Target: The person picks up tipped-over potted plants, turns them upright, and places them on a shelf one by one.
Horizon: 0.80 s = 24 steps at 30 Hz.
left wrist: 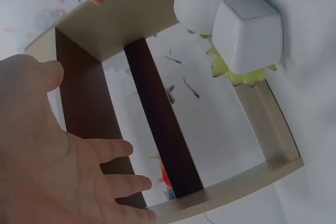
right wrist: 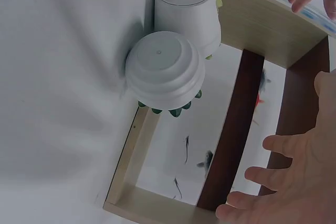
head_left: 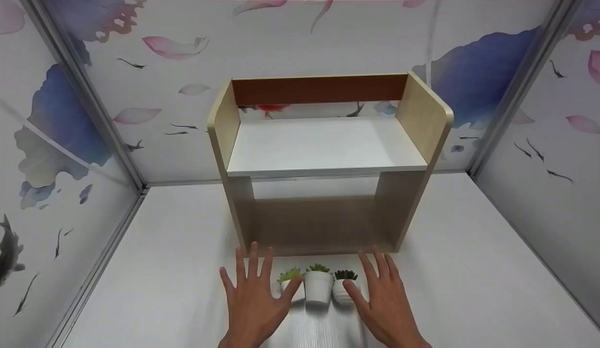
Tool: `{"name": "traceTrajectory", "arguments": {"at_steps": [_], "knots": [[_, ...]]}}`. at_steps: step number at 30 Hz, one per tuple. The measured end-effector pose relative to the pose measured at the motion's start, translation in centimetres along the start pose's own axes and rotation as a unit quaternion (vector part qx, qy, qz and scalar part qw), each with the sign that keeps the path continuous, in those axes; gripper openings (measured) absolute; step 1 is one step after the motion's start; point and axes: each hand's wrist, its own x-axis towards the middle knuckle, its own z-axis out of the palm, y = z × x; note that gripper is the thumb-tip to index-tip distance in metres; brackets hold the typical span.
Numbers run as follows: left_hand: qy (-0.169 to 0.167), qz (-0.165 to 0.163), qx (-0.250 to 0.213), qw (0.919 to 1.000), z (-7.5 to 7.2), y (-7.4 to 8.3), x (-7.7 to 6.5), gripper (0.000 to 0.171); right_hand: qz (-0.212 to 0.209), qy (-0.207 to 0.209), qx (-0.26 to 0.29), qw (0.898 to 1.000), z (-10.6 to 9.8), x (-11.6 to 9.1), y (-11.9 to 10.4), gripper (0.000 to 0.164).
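Note:
Three small potted succulents in white pots lie in a row on the white table, bases towards me: a light-green one in a squarish pot [left wrist: 247,35] on the left, a green one in a plain round pot [head_left: 319,288] in the middle, a dark-green one in a ribbed pot [right wrist: 164,72] on the right. My left hand [head_left: 254,304] is spread palm down beside the left pot, its thumb overlapping it in the head view. Likewise my right hand [head_left: 389,304] is spread by the right pot. Both wrist views show the hands apart from the pots, holding nothing.
A wooden desktop shelf [head_left: 324,142] with a white middle board and brown back rail stands just beyond the pots. White walls [head_left: 304,43] with painted petals and fish enclose the table [head_left: 179,251] at back and sides, with metal posts [head_left: 87,96] at the corners.

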Motion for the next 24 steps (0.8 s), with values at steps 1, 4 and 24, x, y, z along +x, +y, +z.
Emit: {"name": "traceTrajectory", "arguments": {"at_steps": [1,4,24], "knots": [[0.001,-0.004,-0.011,0.9999,-0.1,-0.1,0.2,0.09,0.004,-0.004,0.004,1.0,0.0,0.0,0.0,0.076],[0.014,-0.016,-0.05,0.9985,-0.5,-0.6,0.9,0.086,0.016,-0.018,0.014,1.0,0.0,0.2,-0.1,0.079],[0.214,-0.072,-0.361,0.9049,0.0,-3.3,8.6,0.082,0.028,-0.032,0.055,0.998,0.5,0.3,0.2,0.079]]}}
